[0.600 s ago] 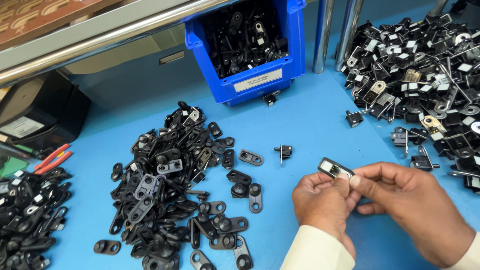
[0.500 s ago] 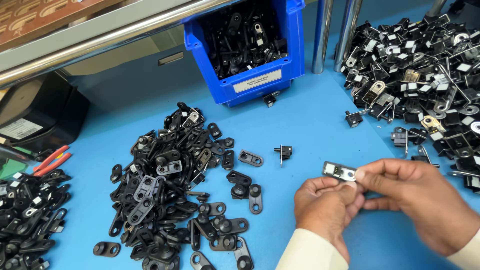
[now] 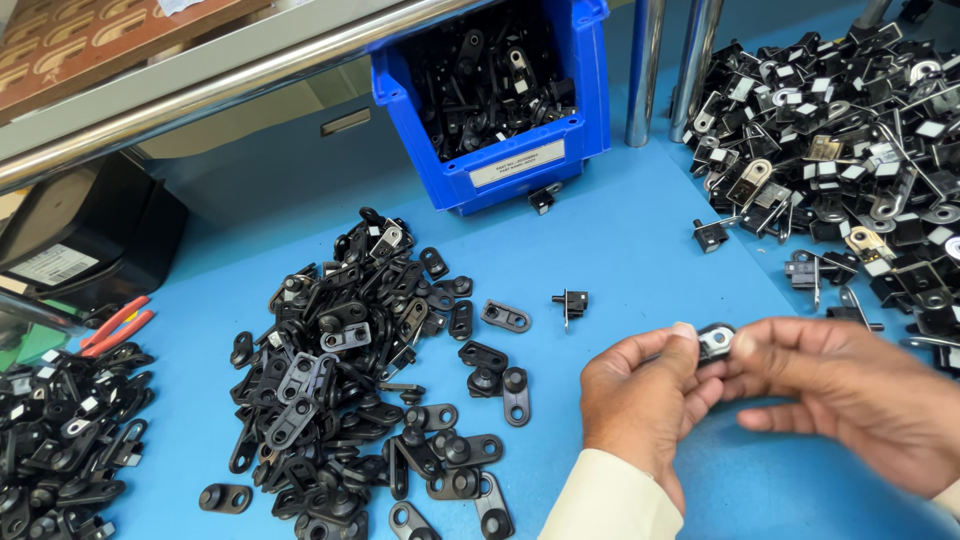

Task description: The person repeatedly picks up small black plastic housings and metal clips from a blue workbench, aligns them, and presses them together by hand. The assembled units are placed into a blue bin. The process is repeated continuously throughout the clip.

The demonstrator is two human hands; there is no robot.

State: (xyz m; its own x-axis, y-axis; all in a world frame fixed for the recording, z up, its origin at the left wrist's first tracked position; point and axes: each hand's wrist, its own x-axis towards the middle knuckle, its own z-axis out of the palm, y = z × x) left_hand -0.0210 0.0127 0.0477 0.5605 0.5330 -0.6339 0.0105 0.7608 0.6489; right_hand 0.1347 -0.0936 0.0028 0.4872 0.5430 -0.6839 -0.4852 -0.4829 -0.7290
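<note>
Hands meeting over the blue table (image 3: 640,240): my left hand (image 3: 640,400) and right hand (image 3: 850,390) are both pinching one small black-and-silver metal clip (image 3: 716,341) by its edges, so its face is showing.

A small black-and-silver part (image 3: 716,341) is pinched between the left hand (image 3: 645,395) and right hand (image 3: 850,390) above the blue table (image 3: 640,250); a heap of black brackets (image 3: 360,370) is seen nearby.
</note>
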